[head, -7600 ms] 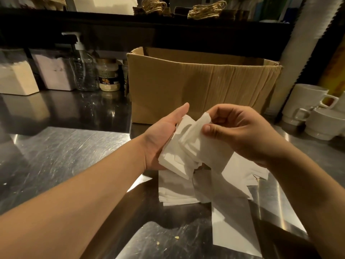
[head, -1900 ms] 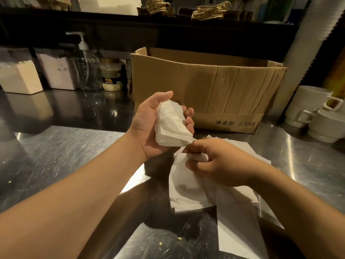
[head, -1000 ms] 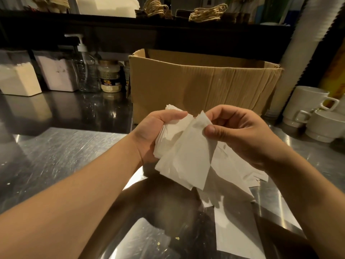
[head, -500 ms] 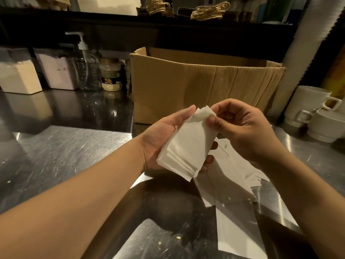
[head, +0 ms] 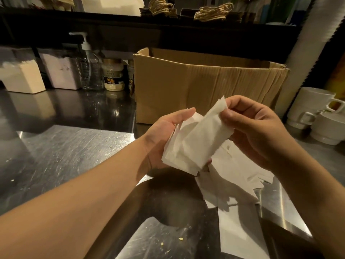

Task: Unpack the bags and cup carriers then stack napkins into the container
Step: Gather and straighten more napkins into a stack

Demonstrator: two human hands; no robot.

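Napkins [head: 194,144]: small white stack held up over the table [head: 61,152], in front of the cardboard box [head: 205,86]. Left hand [head: 164,139] cradles the stack from the left and underneath, palm facing it, thumb lying straight along the top edge; the other fingers are hidden behind the paper. Right hand [head: 259,131] pinches the top napkin at its upper right corner, thumb on the near face, fingers curled behind. That top sheet is lifted slightly off the rest at the corner.

More loose napkins [head: 235,180] lie spread on the table directly below and to the right of the hands, overlapping, not squared up. A flat white sheet [head: 240,234] lies nearer the table's front edge, partly under that pile.

Box is open at the top; contents not visible from here. Left of it, at the back: pump bottle [head: 89,70], jar [head: 113,75], two clear bins [head: 22,75] with pale contents. White mugs [head: 313,107] stacked at the far right. Few crumbs [head: 180,239] on the metal near the front
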